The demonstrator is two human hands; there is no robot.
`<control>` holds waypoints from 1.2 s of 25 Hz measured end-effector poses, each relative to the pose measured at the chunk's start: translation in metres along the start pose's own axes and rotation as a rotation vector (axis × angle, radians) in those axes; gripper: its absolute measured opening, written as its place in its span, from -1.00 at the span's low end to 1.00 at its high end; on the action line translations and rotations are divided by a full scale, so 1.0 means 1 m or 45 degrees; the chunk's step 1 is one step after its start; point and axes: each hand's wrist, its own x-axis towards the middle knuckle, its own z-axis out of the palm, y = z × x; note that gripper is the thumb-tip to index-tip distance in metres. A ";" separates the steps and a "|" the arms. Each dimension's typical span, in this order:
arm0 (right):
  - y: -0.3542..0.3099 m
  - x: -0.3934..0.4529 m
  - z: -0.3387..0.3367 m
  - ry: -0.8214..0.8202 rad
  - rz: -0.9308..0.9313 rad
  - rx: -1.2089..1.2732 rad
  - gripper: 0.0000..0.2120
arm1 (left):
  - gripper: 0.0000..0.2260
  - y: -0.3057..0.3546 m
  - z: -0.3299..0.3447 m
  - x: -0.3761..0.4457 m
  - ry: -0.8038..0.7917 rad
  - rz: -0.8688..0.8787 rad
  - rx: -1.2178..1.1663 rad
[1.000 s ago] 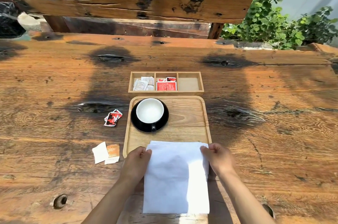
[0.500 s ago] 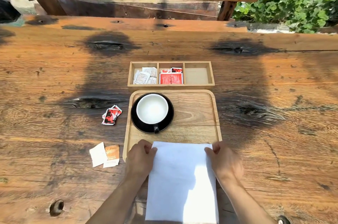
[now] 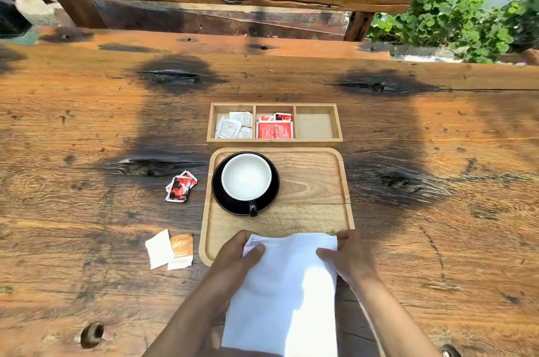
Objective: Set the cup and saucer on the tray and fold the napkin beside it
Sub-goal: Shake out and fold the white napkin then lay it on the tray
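A white-lined black cup (image 3: 246,176) stands on a black saucer (image 3: 221,199) in the left half of the wooden tray (image 3: 315,190), its handle toward me. A white napkin (image 3: 283,295) lies lengthwise over the tray's near edge and down the table toward me. My left hand (image 3: 237,254) pinches its far left corner, thumb on top. My right hand (image 3: 345,259) pinches the far right corner the same way. The napkin's far edge is slightly lifted and bowed between the hands.
A three-part wooden box (image 3: 274,139) behind the tray holds white packets on the left, red packets in the middle. Loose red packets (image 3: 180,187) and a white and an orange packet (image 3: 170,250) lie left of the tray. A bench and plants stand beyond the table.
Both hands shifted their hold on the napkin's far corners, thumbs now on top, and the far edge has lifted a little. The camera tilted down and closer.
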 end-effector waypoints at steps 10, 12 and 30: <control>-0.002 -0.029 -0.019 -0.460 -0.127 0.670 -0.66 | -0.76 0.011 -0.031 -0.025 0.136 0.077 -0.287; -0.010 -0.040 -0.028 -0.511 -0.233 0.782 -0.72 | -0.79 0.020 -0.033 -0.028 0.192 0.168 -0.228; 0.050 -0.078 0.002 -0.549 -0.317 0.706 -0.82 | -0.82 -0.064 -0.042 -0.055 0.158 0.097 -0.091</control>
